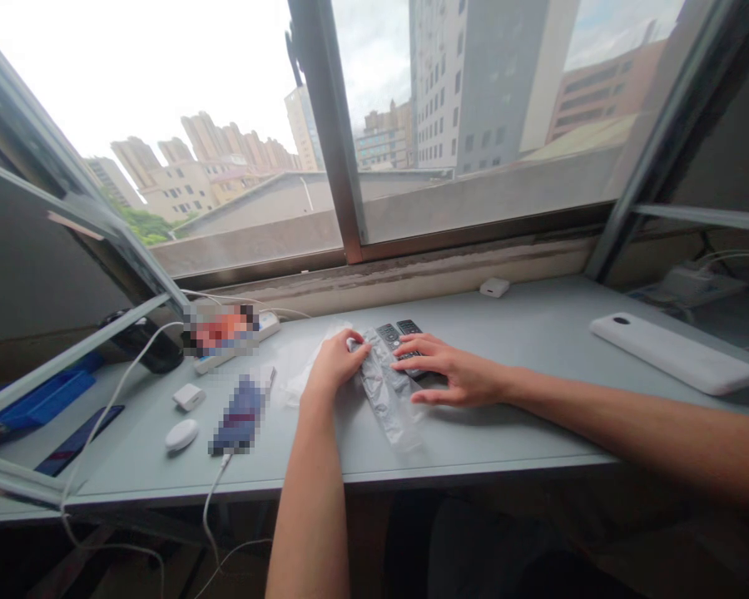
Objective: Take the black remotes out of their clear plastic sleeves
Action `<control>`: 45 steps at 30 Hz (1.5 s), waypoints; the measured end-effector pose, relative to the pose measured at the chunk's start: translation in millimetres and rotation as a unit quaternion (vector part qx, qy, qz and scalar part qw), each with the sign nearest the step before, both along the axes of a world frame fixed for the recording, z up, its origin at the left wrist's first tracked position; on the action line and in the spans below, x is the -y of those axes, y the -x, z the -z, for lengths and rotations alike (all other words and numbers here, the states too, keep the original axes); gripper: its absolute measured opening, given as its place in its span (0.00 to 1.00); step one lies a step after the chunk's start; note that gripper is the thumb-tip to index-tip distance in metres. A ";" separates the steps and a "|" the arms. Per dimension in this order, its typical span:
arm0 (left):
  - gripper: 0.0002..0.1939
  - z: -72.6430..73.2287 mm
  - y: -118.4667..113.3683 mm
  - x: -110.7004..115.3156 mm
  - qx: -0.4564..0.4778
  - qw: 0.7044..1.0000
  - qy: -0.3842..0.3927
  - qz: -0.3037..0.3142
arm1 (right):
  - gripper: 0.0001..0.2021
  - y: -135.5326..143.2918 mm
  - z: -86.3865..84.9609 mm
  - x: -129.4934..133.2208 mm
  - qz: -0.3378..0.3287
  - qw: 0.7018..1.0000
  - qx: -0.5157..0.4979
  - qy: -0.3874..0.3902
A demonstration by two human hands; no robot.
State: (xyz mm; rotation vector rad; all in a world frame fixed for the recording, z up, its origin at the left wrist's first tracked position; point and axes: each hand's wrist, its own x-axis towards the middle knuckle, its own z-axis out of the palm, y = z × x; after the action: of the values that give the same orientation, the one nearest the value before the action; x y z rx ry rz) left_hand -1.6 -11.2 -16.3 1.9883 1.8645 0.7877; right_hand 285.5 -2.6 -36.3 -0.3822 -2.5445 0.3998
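On windowside desk point(487, 437), pinching plastic bag point(390, 412) with left hand point(337, 362), presumably to steady it, and holding right hand point(458, 372) loosely spread over bag and two side-by-side remotes point(388, 335), contact unclear.

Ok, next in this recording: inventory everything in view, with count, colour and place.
Remote controls: 2, black, table centre
Plastic bag: 1, clear, beside remotes
Plastic sheet: 1, clear, left of bag
Small blocks: 2, white, left and rear
Oval case: 1, white, left
Blurred device: 1, blue, left
Power strip: 1, white, left rear
Blurred item: 1, reddish, on power strip
Cup-like object: 1, black, left rear
Phone-like slab: 1, dark, far left
Tray: 1, blue, far left
Long block: 1, white, right
Cables: several, white, mostly left
Table: 1, pale blue-grey, foreground
Window: 1, dark-framed, rear
Buildings: several, grey and tan, outside
Left hand: 1, bare, fingers pinching bag
Right hand: 1, bare, fingers over a remote
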 end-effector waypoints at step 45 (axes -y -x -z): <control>0.29 27.3 5.9 -15.7 -0.107 0.982 -0.040 -0.152 | 0.30 -0.9 5.7 0.6 0.099 0.995 0.001 0.021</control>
State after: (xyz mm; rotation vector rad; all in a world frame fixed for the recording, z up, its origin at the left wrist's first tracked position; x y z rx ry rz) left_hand -7.5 4.5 -43.6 1.9258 2.3352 0.7617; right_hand 286.4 -3.1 -42.0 -0.6449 -2.4736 0.3765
